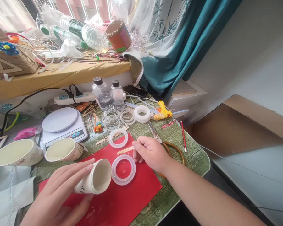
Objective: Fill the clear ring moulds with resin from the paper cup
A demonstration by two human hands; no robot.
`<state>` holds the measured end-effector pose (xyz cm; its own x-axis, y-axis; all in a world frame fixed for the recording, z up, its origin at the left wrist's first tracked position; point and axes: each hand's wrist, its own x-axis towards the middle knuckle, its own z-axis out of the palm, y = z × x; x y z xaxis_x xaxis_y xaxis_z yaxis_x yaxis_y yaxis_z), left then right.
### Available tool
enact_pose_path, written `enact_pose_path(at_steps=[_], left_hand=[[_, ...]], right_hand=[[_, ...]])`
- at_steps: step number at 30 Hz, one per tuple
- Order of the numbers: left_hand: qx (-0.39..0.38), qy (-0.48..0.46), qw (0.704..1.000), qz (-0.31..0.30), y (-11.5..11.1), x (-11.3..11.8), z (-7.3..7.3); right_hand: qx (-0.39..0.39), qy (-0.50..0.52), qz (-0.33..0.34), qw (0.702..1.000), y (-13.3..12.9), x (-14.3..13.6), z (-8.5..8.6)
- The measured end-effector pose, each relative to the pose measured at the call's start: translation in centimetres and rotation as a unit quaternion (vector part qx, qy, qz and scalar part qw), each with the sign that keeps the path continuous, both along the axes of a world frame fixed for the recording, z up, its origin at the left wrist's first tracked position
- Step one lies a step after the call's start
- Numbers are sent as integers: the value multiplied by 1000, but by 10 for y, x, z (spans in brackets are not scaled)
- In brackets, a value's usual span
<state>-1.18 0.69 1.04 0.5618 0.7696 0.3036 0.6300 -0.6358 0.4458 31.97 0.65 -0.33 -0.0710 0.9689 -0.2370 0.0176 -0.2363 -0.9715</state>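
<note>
My left hand is wrapped round a small paper cup, tilted so its mouth faces right and toward me. Between thumb and fingers, my right hand pinches a flat wooden stick, whose tip points left. Just below the stick and right of the cup's rim, a translucent ring mold with a pinkish tint lies on the red sheet. A second, whiter ring mold lies farther back at the sheet's edge. Scissors with brown handles lie partly behind my right hand.
Two paper bowls and a white kitchen scale stand at left. Behind the molds are two clear bottles, stacked clear rings, a white ring and a yellow glue gun. A red pencil lies near the right edge.
</note>
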Motion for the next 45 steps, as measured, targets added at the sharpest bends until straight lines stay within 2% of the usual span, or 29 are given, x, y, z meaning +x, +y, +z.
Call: enact_pose_path(at_steps=[45], left_hand=[[10, -2, 1000, -2, -1, 3, 0]], right_hand=[[-7, -5, -2, 1000, 1, -1, 1]])
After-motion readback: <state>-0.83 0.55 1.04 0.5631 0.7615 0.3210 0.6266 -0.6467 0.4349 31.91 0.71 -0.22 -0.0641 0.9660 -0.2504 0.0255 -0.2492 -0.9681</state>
